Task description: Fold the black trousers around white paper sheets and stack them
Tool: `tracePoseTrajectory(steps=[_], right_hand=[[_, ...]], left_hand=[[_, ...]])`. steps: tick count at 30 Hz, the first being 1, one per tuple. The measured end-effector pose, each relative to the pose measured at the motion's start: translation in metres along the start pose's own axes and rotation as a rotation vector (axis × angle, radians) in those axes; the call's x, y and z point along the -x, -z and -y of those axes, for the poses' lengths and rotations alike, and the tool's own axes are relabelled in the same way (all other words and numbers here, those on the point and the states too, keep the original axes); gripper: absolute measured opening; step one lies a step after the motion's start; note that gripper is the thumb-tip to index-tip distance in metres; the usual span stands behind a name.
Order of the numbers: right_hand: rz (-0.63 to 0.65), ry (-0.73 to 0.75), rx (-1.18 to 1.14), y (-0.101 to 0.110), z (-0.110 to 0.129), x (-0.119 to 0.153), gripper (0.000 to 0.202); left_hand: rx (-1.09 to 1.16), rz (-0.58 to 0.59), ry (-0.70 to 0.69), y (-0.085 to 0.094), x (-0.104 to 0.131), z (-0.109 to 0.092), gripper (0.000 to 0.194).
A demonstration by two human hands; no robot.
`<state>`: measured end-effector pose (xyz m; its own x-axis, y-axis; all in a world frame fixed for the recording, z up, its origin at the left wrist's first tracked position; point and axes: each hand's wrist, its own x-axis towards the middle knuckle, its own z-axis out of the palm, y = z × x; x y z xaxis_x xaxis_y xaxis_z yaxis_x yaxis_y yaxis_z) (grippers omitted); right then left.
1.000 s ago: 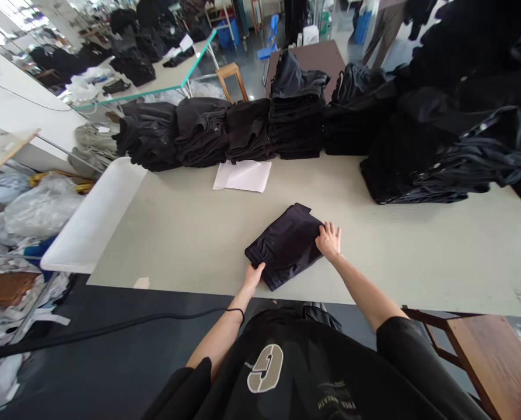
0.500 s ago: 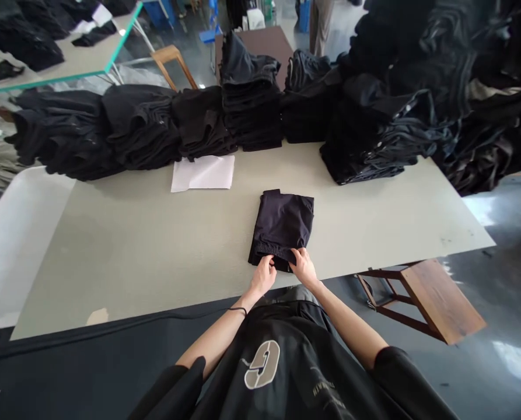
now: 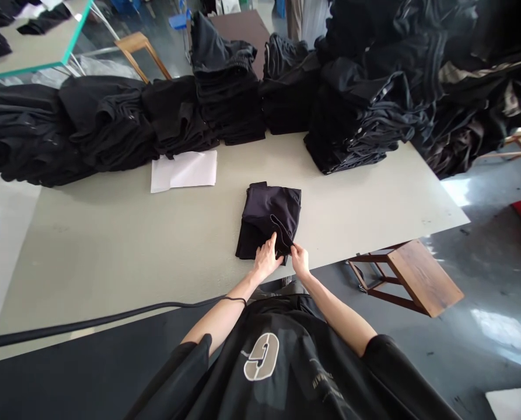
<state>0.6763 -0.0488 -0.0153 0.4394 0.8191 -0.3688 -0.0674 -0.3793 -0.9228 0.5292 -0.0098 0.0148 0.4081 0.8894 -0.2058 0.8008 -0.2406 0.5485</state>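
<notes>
A folded black garment (image 3: 271, 204) lies near the front edge of the pale table (image 3: 177, 233), its waistband edge lifted and bent over toward the right. My right hand (image 3: 300, 259) pinches the garment's near right corner. Spread over the garment's lower middle, my left hand (image 3: 267, 258) touches the cloth with its fingers apart. Beyond the garment, a white paper sheet (image 3: 184, 170) lies partly against the stacks of dark clothes.
Stacks of dark clothes (image 3: 229, 99) line the table's far side, with a taller heap (image 3: 360, 116) at the right. A wooden stool (image 3: 424, 277) stands beyond the front right edge. A black cable (image 3: 111, 318) runs to my left wrist.
The waistband edge, flat across the garment before, is now raised and folded toward the right. My left hand has opened and moved onto the cloth. The view has shifted slightly right.
</notes>
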Motion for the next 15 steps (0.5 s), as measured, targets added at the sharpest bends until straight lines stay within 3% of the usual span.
tracePoseTrajectory(steps=[6, 10, 15], right_hand=[[-0.170, -0.281, -0.495, -0.023, -0.001, -0.004, 0.011], [-0.168, -0.373, -0.641, -0.033, 0.000, -0.014, 0.007], [-0.162, -0.399, -0.707, -0.034, -0.004, -0.025, 0.006]], left_hand=[[0.120, 0.066, 0.114, 0.001, -0.015, -0.003, 0.091], [0.169, 0.084, 0.178, 0.008, -0.022, -0.003, 0.086], [0.220, 0.052, 0.253, 0.018, -0.025, 0.000, 0.050]])
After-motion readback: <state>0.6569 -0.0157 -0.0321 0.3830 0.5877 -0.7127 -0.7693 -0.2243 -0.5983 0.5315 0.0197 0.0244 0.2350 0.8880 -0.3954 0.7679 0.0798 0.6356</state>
